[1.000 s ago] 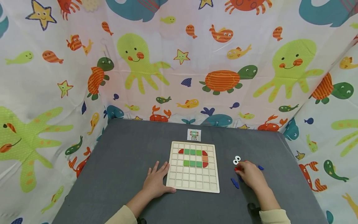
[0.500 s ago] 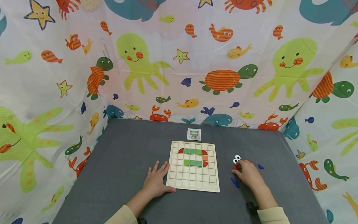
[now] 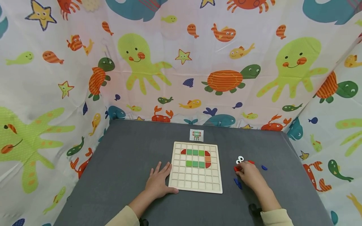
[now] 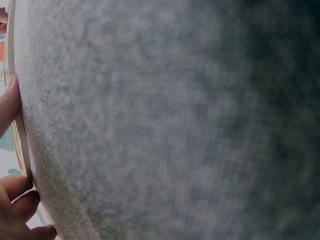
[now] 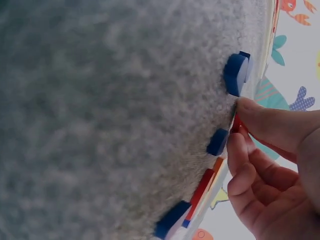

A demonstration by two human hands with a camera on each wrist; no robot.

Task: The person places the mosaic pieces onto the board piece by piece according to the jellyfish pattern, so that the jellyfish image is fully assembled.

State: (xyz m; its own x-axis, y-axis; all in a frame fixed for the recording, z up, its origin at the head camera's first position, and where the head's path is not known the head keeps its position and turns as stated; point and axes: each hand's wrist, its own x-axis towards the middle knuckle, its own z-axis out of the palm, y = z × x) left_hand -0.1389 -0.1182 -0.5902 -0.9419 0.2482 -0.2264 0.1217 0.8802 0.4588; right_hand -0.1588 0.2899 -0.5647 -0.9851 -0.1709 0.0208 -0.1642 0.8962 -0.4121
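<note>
A pale wooden grid board point(image 3: 195, 185) lies on the grey table, with red, green and orange tiles point(image 3: 195, 152) set in its upper cells. My left hand point(image 3: 156, 183) rests along the board's left edge, fingers spread and thumb at the near left corner. To the right of the board, my right hand point(image 3: 251, 176) pinches a small red piece point(image 5: 236, 122) between thumb and fingers, low over the table. Two white rings point(image 3: 239, 159) sit just beyond those fingertips. Another red piece point(image 3: 251, 162) shows behind the right hand.
Blue pieces point(image 3: 238, 183) lie left of the right wrist, and one more blue piece point(image 3: 264, 167) lies to its right. A small printed card point(image 3: 196, 135) with a coloured grid figure lies beyond the board. A sea-animal curtain point(image 3: 181, 62) surrounds the table's far side.
My right hand has shifted slightly left with the red piece, uncovering another red piece behind it. The left hand and the board stay in place.
</note>
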